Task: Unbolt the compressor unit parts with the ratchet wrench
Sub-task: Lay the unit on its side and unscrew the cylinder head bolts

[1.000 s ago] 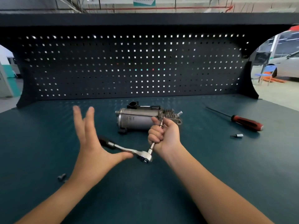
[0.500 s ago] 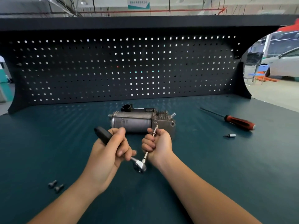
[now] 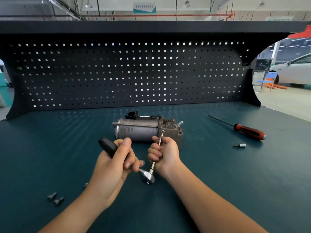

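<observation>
Now | left hand [image 3: 116,163] grips black-handled ratchet wrench [image 3: 146,177] | right hand [image 3: 164,152] grips chrome extension [image 3: 152,166]

The left hand [image 3: 114,165] and the right hand [image 3: 165,153] are showing bare, and the left forearm [image 3: 75,211] and the right forearm [image 3: 210,199] are also showing bare down to the lower edge. The fingernails [image 3: 127,164] are looking short.

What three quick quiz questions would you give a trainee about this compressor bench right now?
1. True or false: the left hand grips the ratchet wrench by its handle.
2. Which tool lies on the bench to the right of the compressor unit: A pliers, B red-handled screwdriver, C hammer?
3. Fill in: the ____ hand holds the extension bar.
Key: 1 true; 2 B; 3 right hand.
</observation>
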Motion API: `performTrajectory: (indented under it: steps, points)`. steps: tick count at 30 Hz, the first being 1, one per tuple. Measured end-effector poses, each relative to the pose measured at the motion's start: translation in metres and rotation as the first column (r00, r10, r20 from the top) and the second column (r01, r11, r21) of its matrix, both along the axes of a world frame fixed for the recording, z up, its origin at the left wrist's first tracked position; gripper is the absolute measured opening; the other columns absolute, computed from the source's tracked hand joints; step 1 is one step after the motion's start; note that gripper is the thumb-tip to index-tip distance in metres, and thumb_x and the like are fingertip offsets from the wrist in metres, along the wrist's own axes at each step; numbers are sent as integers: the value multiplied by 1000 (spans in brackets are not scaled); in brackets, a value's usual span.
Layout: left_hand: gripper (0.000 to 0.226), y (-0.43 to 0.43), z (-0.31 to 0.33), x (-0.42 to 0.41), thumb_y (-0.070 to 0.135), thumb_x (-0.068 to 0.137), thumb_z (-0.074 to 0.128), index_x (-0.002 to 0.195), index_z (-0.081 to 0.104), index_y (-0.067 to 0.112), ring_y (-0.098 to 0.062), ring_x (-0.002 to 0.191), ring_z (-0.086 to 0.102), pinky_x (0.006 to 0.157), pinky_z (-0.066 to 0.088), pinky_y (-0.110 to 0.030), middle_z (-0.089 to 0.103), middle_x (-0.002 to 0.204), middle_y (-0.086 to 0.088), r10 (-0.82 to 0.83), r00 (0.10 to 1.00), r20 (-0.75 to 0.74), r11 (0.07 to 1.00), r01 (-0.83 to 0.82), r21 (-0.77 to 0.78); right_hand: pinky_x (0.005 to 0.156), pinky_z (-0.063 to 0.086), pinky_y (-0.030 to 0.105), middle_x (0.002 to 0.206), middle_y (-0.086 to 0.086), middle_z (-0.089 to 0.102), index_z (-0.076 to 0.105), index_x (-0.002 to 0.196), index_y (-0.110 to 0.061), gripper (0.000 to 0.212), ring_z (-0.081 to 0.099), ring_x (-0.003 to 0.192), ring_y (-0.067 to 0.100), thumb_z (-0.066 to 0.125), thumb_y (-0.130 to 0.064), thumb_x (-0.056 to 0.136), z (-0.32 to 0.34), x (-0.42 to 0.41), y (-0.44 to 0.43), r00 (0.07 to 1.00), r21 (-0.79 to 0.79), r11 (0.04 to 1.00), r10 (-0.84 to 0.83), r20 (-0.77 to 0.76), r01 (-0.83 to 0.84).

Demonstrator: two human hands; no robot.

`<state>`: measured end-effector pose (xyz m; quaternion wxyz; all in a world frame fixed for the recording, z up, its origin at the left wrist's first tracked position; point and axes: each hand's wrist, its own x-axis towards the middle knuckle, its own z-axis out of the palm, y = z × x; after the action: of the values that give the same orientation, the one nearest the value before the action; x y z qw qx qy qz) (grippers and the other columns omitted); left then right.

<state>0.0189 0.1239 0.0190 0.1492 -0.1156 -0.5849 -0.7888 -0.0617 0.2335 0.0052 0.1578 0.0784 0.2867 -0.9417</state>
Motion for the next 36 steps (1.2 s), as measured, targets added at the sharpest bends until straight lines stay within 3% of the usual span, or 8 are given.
performTrajectory:
  steps: [18, 22, 25, 29, 36]
  points:
    - [33, 0, -3, 1, 37, 69, 52, 64, 35, 9, -10, 41, 40, 56, 52, -22, 32, 44, 4, -3, 1000, 21, 999, 2, 36, 27, 15, 15, 39, -5, 27, 45, 73, -10, 29, 19, 27, 6, 27, -20, 94, 0, -1, 1, 1000, 75, 997, 8, -1, -8]
    - [30, 2, -3, -1, 34, 72, 50, 65, 35, 9, -10, 43, 42, 60, 54, -22, 33, 46, 3, 2, 1000, 12, 1000, -2, 11, 35, 28, 18, 42, -1, 37, 49, 79, -10, 27, 31, 33, 10, 28, -17, 95, -2, -9, 1, 998, 298, 954, -29, -47, 42]
    - [30, 2, -3, -2, 31, 75, 49, 63, 33, 9, -9, 44, 41, 62, 54, -22, 31, 48, 3, 11, 1000, -10, 1000, -12, -9, 52, 41, 24, 61, 6, 50, 53, 76, -7, 27, 46, 51, 15, 35, -11, 95, -4, -17, 6, 989, 479, 866, -106, -102, 143]
    - [30, -5, 3, 0, 33, 73, 51, 61, 32, 12, -8, 39, 34, 56, 51, -20, 29, 44, 7, 21, 999, -43, 1000, -20, 8, 62, 46, 25, 68, 6, 55, 55, 73, -7, 28, 52, 60, 16, 39, -10, 95, -7, -24, 13, 979, 513, 834, -152, -136, 201]
    - [30, -31, 5, 1, 36, 72, 54, 63, 34, 15, -6, 33, 27, 46, 47, -21, 24, 40, 10, -5, 998, 61, 1000, 5, 5, 57, 45, 18, 68, 4, 61, 59, 72, -8, 20, 55, 59, 13, 52, -8, 90, -9, -26, 14, 970, 584, 780, -119, -213, 224]
